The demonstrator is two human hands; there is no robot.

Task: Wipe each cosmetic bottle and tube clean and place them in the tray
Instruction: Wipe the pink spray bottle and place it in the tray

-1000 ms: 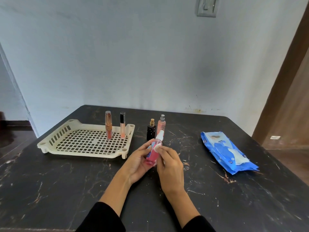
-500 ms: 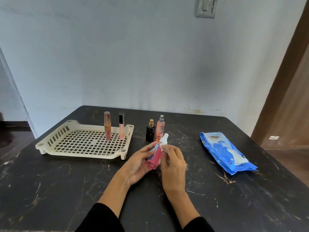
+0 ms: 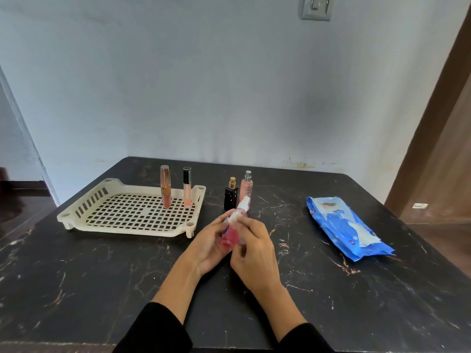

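Head view: a person's two hands meet over a black marbled counter (image 3: 76, 289). The left hand (image 3: 207, 244) cradles a pink spray bottle (image 3: 230, 236), fingers curled round its lower body. The right hand (image 3: 254, 250) pinches a small white wipe (image 3: 233, 219) against the bottle's neck. The bottle is held just above the counter, near the cream lattice tray (image 3: 127, 228), where a lipstick (image 3: 165, 191) and a lip gloss tube (image 3: 187, 187) stand upright. A black perfume bottle (image 3: 230, 196) and a peach spray bottle (image 3: 246, 187) stand just behind the hands.

Risk, as a judgement — a damp bottle could slip from the grasp, or a wide wiping stroke could topple the two standing bottles.

The held bottle's long axis tilts — white cap up and away from the person, base toward the left palm.
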